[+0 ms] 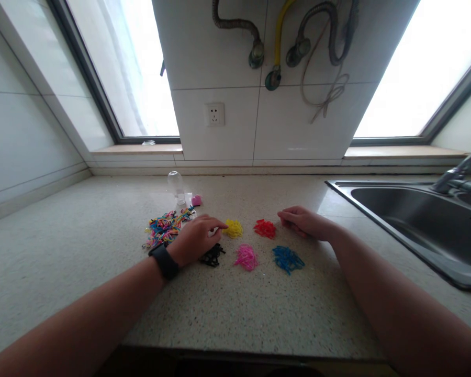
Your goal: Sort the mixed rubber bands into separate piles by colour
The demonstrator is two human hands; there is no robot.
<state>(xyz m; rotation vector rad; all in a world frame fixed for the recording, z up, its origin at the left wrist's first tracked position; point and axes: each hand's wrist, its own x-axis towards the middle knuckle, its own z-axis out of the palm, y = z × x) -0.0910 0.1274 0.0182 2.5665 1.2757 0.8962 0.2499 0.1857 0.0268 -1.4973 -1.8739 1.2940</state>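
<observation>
1. Your left hand (198, 238) is hovering or resting just left of the yellow pile (234, 229), index fingertip reaching its edge. Thumb and index are sitting fairly narrow, but I can't tell if you're pinching a piece. Risk imo: a small sideways twitch is all it's taking to scatter yellow bits.
2. Your right hand (304, 222) is sitting well right of the yellow pile, fingers mostly drawn together. Can't tell if it's holding anything. A leftward sweep could be pushing red into yellow.
3. Heads up, the black pile (214, 256) is lying left of the yellow one and nearer you, partly hidden by your left hand. A dropping palm could be dragging strays out.
4. Your black wristband (165, 261) is sitting farther left and nearer you, so it could be catching loops from the mixed pile (165, 229), left of yellow.
5. As for the rest, the red pile (265, 228) is lying right of yellow, the pink pile (246, 257) nearer you, and the blue pile (288, 259) right and nearer you.
6. The clear bottle (176, 186) is standing left of and beyond yellow; a careless knuckle could be tipping it.
</observation>
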